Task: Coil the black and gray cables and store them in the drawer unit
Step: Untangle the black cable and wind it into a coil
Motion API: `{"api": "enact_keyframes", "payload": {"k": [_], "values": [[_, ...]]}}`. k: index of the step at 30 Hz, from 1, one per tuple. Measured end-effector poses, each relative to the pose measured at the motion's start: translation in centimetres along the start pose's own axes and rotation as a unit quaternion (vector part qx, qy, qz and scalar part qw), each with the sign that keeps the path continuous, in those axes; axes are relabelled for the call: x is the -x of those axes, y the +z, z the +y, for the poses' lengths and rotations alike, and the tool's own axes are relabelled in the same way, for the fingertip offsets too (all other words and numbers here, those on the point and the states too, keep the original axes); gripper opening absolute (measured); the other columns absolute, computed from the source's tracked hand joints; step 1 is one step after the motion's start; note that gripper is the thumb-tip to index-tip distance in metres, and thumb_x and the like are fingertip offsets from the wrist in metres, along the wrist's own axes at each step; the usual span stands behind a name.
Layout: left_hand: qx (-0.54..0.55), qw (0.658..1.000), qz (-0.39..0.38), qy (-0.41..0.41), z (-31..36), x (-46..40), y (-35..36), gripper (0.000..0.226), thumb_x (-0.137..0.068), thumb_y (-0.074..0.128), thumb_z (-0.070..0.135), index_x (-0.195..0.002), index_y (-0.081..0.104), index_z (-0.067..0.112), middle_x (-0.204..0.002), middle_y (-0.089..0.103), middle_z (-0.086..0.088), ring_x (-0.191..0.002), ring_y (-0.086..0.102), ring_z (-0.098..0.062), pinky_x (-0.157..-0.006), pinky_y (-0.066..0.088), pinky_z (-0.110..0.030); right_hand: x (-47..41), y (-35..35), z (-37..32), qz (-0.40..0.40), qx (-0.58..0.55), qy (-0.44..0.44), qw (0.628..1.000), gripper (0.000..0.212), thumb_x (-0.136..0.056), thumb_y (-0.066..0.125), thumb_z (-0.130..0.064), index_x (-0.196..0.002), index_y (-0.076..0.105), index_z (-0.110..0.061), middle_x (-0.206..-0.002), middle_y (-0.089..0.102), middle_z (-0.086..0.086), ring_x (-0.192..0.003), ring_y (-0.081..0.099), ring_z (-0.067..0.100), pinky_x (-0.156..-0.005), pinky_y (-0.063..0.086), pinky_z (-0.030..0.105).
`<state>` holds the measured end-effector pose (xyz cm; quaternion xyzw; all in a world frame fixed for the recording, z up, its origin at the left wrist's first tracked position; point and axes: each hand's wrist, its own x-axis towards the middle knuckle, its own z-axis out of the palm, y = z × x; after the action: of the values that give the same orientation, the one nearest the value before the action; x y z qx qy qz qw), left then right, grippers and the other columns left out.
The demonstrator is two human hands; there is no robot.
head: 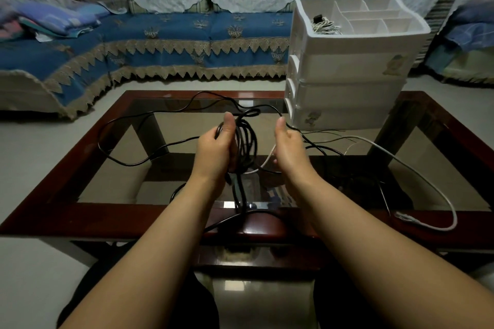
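My left hand (216,145) grips a bundle of black cable (247,139) wound into several loops, held upright above the glass table (80,165). My right hand (287,145) pinches a loose strand of the same black cable just right of the loops. More black cable trails in a wide curve over the table to the left. A gray cable (417,171) lies on the table's right side, curving to the front edge. The white drawer unit (350,67) stands at the table's back right corner, its drawers closed.
The unit's open top tray holds a coiled white cable (324,25) in its left compartment. A blue-covered sofa (160,40) runs behind the table. My knees are below the table's near edge.
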<state>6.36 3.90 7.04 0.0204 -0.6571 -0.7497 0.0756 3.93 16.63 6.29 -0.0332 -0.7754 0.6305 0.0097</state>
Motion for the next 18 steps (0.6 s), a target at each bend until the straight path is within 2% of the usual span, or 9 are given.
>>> {"api": "enact_keyframes", "payload": {"k": [1,4,6,8,10,12,13,15,18], "values": [[-0.048,0.998,0.03,0.03,-0.2,-0.3,-0.1,0.048,-0.093,0.046,0.053,-0.06,0.04,0.02,-0.046,0.038,0.009,-0.04,0.035,-0.009,-0.043,0.029,-0.025,0.6,0.0,-0.4,-0.01,-0.014,-0.012,1.0,0.059,-0.096,0.024,-0.059,-0.07,0.048,-0.012,-0.063,0.045,0.004,-0.061,0.047,0.018,-0.066,0.044,0.037],[-0.174,0.979,0.047,0.091,-1.0,-0.8,-0.3,0.046,-0.09,0.048,0.056,-0.062,0.046,0.018,-0.053,0.045,0.002,-0.05,0.043,-0.015,-0.053,0.036,-0.032,3.7,1.0,-0.9,-0.207,-0.063,0.028,0.976,0.062,-0.085,0.026,-0.068,-0.071,0.051,-0.013,-0.063,0.056,0.005,-0.058,0.058,0.015,-0.058,0.047,0.023],[-0.21,0.972,0.05,0.096,-0.9,-0.7,-0.5,0.049,-0.092,0.048,0.053,-0.066,0.051,0.012,-0.057,0.05,-0.002,-0.054,0.047,-0.017,-0.056,0.038,-0.033,5.3,1.5,-0.9,-0.254,-0.138,0.036,0.957,0.044,-0.093,0.039,-0.05,-0.077,0.049,-0.011,-0.056,0.052,0.002,-0.049,0.056,0.013,-0.053,0.052,0.022],[-0.228,0.968,0.048,0.096,-0.5,-0.6,-1.3,0.057,-0.087,0.052,0.059,-0.073,0.056,0.003,-0.061,0.052,-0.006,-0.057,0.049,-0.02,-0.056,0.04,-0.035,5.6,1.0,-1.1,-0.206,-0.174,0.038,0.962,0.03,-0.099,0.042,-0.035,-0.08,0.05,-0.013,-0.051,0.042,-0.005,-0.039,0.042,0.006,-0.043,0.045,0.02],[-0.219,0.973,0.028,0.07,0.1,-0.2,-2.1,0.05,-0.08,0.06,0.057,-0.078,0.06,0.008,-0.064,0.054,-0.003,-0.06,0.052,-0.019,-0.057,0.043,-0.033,5.2,-0.7,-1.3,-0.111,-0.085,-0.03,0.99,0.03,-0.099,0.043,-0.036,-0.082,0.058,-0.017,-0.053,0.04,-0.009,-0.041,0.036,0.002,-0.041,0.033,0.017],[-0.238,0.971,-0.014,0.031,0.5,0.1,-2.9,0.027,-0.079,0.07,0.042,-0.082,0.062,0.017,-0.071,0.061,0.001,-0.063,0.058,-0.014,-0.057,0.048,-0.027,4.6,-2.5,-1.3,-0.012,0.029,-0.146,0.989,0.028,-0.099,0.044,-0.035,-0.084,0.063,-0.02,-0.055,0.049,-0.01,-0.048,0.045,0.004,-0.047,0.039,0.023],[-0.256,0.966,-0.038,0.017,0.9,0.6,-3.3,0.018,-0.08,0.073,0.034,-0.084,0.061,0.021,-0.075,0.064,0.002,-0.066,0.06,-0.011,-0.058,0.05,-0.022,4.4,-3.3,-1.2,0.035,0.073,-0.19,0.978,0.027,-0.099,0.045,-0.035,-0.084,0.063,-0.022,-0.061,0.056,-0.006,-0.056,0.052,0.01,-0.054,0.044,0.03],[-0.27,0.96,-0.081,0.002,1.6,1.6,-3.9,0.015,-0.08,0.075,0.026,-0.087,0.062,0.023,-0.078,0.066,0.004,-0.066,0.062,-0.005,-0.053,0.05,-0.012,4.0,-4.4,-0.8,0.106,0.122,-0.224,0.961,0.026,-0.098,0.045,-0.037,-0.083,0.062,-0.025,-0.073,0.065,0.007,-0.07,0.059,0.021,-0.066,0.048,0.04],[-0.254,0.963,-0.094,-0.005,2.5,3.1,-5.3,0.015,-0.086,0.069,0.022,-0.097,0.064,0.015,-0.073,0.064,0.003,-0.05,0.06,0.002,-0.04,0.04,-0.009,3.6,-5.6,-0.4,0.147,0.162,-0.236,0.947,0.031,-0.098,0.043,-0.041,-0.089,0.064,-0.021,-0.079,0.068,0.004,-0.077,0.062,0.021,-0.07,0.051,0.045]]}}
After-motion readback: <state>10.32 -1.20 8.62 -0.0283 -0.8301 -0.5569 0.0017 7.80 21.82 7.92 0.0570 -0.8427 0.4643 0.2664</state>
